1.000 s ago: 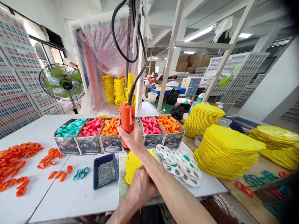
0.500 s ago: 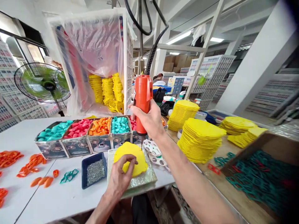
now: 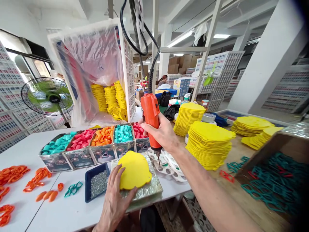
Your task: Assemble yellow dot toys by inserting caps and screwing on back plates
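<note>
My right hand (image 3: 163, 132) is wrapped round an orange-red electric screwdriver (image 3: 150, 108) that hangs from a black cable. Its bit points down over white perforated plastic parts (image 3: 166, 167), just right of the work block. A flat yellow plastic piece (image 3: 135, 170) with a wavy outline lies on a block wrapped in clear film (image 3: 154, 187). My left hand (image 3: 116, 190) holds this piece by its edge, fingers at the left side and thumb along the near side. Left of that hand stands a dark blue tray (image 3: 86, 183) of small metal screws (image 3: 98, 184).
Boxes of teal (image 3: 58, 144), pink, and orange plastic parts (image 3: 103, 137) line the back of the table. Stacks of yellow pieces (image 3: 209, 145) stand at right, beside a carton of teal frames (image 3: 272, 180). Orange parts (image 3: 14, 174) lie at left; a fan (image 3: 51, 96) stands behind.
My right hand has moved the screwdriver down and right, off the yellow piece. My left hand has gone from a pinch above the piece to a spread grip at its edge.
</note>
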`<state>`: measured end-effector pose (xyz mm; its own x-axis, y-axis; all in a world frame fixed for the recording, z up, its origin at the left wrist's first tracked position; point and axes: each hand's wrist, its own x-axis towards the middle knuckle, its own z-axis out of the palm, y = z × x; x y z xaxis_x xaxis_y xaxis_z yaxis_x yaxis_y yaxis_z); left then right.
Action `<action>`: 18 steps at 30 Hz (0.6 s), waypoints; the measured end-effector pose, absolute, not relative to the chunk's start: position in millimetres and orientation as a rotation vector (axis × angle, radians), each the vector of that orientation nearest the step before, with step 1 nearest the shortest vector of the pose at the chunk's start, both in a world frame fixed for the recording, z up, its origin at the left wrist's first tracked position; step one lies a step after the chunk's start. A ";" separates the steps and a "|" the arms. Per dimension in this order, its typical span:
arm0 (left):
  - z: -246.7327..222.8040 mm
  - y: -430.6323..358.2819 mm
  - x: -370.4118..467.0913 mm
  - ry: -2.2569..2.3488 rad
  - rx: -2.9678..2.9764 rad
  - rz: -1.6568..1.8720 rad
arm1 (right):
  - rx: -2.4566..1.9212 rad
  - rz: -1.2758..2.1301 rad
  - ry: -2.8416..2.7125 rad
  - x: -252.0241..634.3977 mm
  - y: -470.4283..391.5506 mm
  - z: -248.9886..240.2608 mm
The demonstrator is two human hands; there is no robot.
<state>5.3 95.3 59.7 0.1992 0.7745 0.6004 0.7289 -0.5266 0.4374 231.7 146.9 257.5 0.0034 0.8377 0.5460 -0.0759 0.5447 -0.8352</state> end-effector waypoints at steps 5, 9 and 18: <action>49.3 94.0 1.2 1.589 2.234 1.211 | -0.743 0.831 -1.379 230.4 147.6 254.0; 46.4 96.5 -0.4 1.601 2.127 1.208 | -0.784 0.808 -1.375 230.6 150.4 250.1; 33.1 98.4 -1.4 1.680 2.294 1.104 | -0.885 0.718 -1.491 219.8 183.3 233.4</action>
